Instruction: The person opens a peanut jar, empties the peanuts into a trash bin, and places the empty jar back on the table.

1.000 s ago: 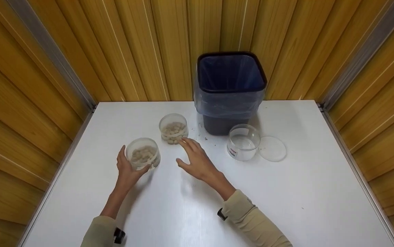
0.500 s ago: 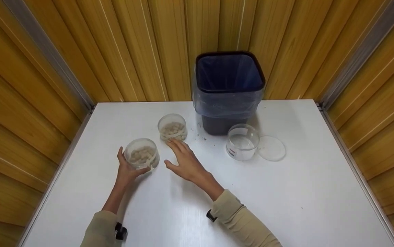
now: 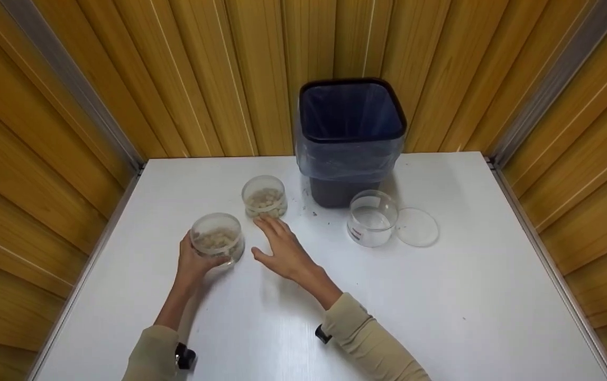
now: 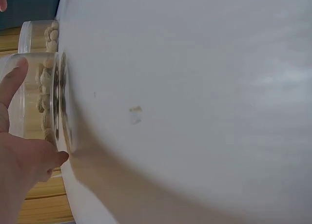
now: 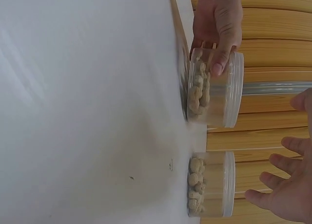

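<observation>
My left hand (image 3: 192, 264) grips the nearer clear jar (image 3: 218, 233) of peanuts at its side. In the right wrist view that jar (image 5: 214, 95) leans a little, with the left thumb along its wall. Behind it stands a second clear jar (image 3: 265, 197) of tan, nut-like pieces. The right hand (image 3: 285, 254) hovers in front of this one with fingers spread, holding nothing; the right wrist view shows a gap between the fingers and the rear jar (image 5: 214, 185).
A dark bin (image 3: 353, 159) with a plastic liner stands at the back. An empty clear jar (image 3: 372, 222) is close to its front right, beside a round clear lid (image 3: 418, 227). Small crumbs lie on the white table (image 3: 414, 307). Wood-look walls enclose the back and sides.
The right hand has moved left, closer to the rear jar. My left hand's fingers have shifted further behind the nearer jar, which is now slightly tilted.
</observation>
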Demonstrator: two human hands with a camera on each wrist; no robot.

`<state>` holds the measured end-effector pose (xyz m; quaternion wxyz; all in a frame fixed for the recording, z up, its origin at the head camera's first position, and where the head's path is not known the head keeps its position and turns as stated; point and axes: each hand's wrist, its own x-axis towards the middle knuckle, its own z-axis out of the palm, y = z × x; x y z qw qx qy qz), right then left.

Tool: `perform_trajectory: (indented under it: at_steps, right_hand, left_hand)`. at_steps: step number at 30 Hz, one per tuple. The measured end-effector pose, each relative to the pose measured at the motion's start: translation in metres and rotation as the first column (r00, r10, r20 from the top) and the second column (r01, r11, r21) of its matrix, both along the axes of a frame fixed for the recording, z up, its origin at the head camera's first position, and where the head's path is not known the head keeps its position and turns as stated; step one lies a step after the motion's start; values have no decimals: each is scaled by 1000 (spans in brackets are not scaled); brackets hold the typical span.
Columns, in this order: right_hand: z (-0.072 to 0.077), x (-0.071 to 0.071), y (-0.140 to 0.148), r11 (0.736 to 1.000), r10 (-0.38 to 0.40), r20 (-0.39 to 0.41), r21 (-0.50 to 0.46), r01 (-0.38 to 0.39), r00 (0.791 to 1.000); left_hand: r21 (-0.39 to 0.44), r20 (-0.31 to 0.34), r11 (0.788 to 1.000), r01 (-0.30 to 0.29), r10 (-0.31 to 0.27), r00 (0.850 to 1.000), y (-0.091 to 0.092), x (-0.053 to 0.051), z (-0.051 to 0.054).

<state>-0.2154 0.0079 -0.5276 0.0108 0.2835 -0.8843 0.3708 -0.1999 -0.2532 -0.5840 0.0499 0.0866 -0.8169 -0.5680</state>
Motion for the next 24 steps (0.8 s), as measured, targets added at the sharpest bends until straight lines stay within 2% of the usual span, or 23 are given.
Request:
perform_trajectory:
  at_steps: [4, 12, 19, 24]
  right_hand:
    - [2, 1, -1, 1000, 3, -1, 3, -3, 1000]
    - [5, -1, -1, 1000, -2, -19, -10, 2, 1000]
    - [5, -4, 1, 1000, -8, -14, 4, 9, 1000]
    - [7, -5, 1, 1000, -15, -21, 4, 15, 1000]
  left_hand:
    - [-53, 13, 998, -29, 30, 999, 3, 0, 3]
    - [-2, -6, 1000, -2, 2, 1000, 7, -4, 4]
    - [-24, 7, 1000, 12, -12, 1000, 6, -4, 2]
    - [-30, -19, 999, 13, -14, 1000, 9, -4, 3]
